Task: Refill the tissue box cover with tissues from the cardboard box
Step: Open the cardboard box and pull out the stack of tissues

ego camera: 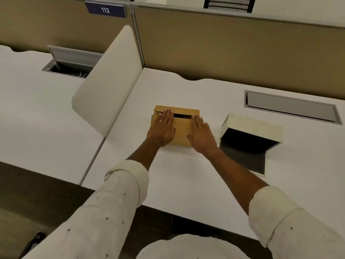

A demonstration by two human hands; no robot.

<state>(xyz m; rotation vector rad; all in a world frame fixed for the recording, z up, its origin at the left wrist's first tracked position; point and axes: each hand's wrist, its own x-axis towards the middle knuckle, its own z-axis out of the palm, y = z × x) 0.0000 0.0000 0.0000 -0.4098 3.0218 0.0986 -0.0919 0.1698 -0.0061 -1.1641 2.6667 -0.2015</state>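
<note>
Starting out: flat open left hand and right hand press box, gripping nothing; cover empty, refill pending.

tan cardboard box, cream speckled tissue box cover

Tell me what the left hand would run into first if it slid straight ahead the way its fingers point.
Probably the raised far flap of the tan cardboard box; the left hand lies flat on the box with fingertips already at that flap. Beyond it, only bare white desk.
</note>
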